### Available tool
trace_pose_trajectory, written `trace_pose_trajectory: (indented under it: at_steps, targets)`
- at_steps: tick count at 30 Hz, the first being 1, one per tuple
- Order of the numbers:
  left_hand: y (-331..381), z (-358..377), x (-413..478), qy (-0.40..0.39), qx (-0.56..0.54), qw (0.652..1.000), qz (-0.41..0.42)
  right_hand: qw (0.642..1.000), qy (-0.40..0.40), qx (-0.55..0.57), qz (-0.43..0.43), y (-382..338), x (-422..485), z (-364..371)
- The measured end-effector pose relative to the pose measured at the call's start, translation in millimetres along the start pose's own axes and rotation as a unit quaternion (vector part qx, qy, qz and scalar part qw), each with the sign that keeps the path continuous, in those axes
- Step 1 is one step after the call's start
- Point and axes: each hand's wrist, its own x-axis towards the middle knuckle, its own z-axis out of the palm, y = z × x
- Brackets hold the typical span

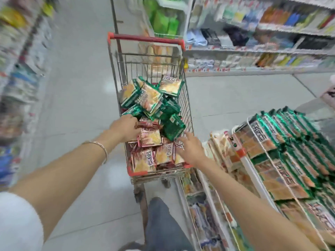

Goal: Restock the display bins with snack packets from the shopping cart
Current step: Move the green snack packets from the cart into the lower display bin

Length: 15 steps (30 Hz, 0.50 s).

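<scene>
A metal shopping cart (188,113) with a red handle stands ahead of me, heaped with green snack packets (172,125) at the far end and red snack packets (150,138) at the near end. My left hand (125,128) reaches into the cart's left side, and its fingers curl on a red packet there. My right hand (190,148) hovers over the red packets at the cart's right edge with fingers spread and nothing in it. To the right, a white wire display bin (253,142) holds rows of green packets (282,142).
Store shelves (253,49) full of goods line the right side and the blurred left side of the aisle. Lower racks of packets (204,205) sit under the bin by my right arm. Grey floor tiles (81,105) stretch left of the cart. My leg (163,223) shows below.
</scene>
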Motion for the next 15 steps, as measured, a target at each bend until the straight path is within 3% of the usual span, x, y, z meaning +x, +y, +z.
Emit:
trace_pose_trajectory:
  at_steps: [7,12,15]
  targets:
    - [-54,-19,71,0.02,-0.097,0.989,-0.112,0.994,-0.052,0.089,-0.024,-31,156,-26]
    - [-71,-33,115,0.017,-0.164,0.971,-0.173,0.981,-0.045,0.186,-0.007,-58,270,-42]
    - [-74,-37,135,0.029,-0.218,0.956,-0.194,0.992,-0.049,0.116,-0.011,-68,324,-33]
